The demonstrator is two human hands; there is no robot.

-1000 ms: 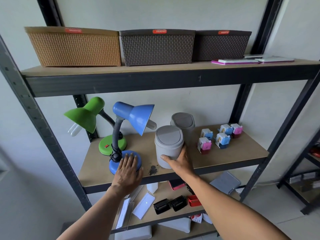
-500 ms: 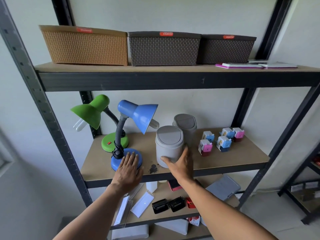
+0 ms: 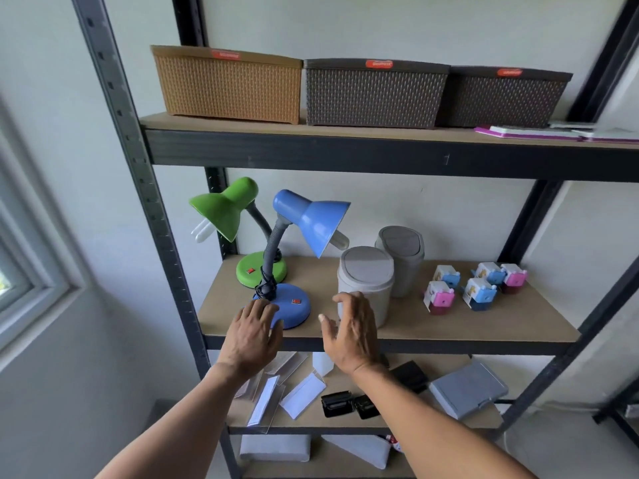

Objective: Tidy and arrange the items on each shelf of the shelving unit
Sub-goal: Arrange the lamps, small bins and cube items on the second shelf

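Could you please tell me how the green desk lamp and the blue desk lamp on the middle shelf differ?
The green lamp stands further back by the rear post; the blue lamp stands nearer the front edge. The green lamp's shade faces left, the blue lamp's faces right. The left hand rests on the blue lamp's base; nothing touches the green lamp. Both have round bases, flexible grey necks and white bulbs.

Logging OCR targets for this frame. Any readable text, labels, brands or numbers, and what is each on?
None can be read.
Tan basket: red sticker on rim, lettering too blurred.
Middle grey basket: red sticker, lettering too blurred.
Right grey basket: red sticker, lettering too blurred.
Small pink and blue boxed items: yellow print on white cards, too small.
Blue lamp base and green lamp base: red switches, no visible marking.
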